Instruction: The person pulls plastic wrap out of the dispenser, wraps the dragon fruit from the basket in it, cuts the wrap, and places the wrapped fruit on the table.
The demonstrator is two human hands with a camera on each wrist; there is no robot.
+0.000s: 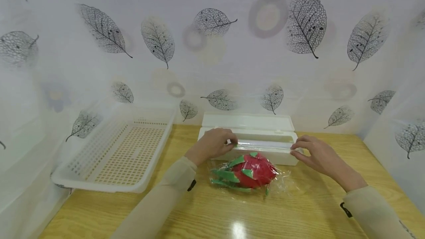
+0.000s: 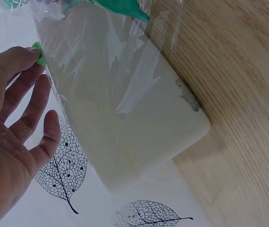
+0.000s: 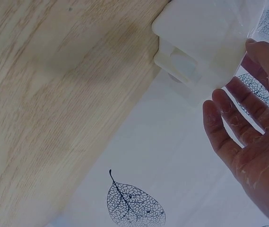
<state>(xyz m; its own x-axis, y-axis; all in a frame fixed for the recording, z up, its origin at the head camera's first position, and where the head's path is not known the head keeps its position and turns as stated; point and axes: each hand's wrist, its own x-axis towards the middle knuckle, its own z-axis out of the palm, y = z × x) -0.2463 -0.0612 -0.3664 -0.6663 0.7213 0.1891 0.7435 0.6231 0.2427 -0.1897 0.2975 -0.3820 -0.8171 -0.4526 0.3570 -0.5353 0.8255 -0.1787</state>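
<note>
A white cling film box (image 1: 283,159) stands at the back of the table with its lid (image 1: 247,121) raised, showing the film roll (image 1: 262,144) inside. At the box's front edge, my left hand (image 1: 212,145) pinches a small green slide cutter (image 2: 40,56) between thumb and finger. My right hand (image 1: 320,156) holds the right end of the same edge with thumb and index finger; its other fingers are spread loosely in the right wrist view. A red dragon fruit (image 1: 257,170) with green scales lies before the box, under clear cling film (image 2: 129,80) that hangs over the box's front.
To the left sits a white plastic basket (image 1: 146,180) with a perforated bottom. Behind everything hangs a pale leaf-printed curtain (image 1: 232,69), which also closes in both sides. The wooden table (image 1: 206,217) extends in front of the fruit.
</note>
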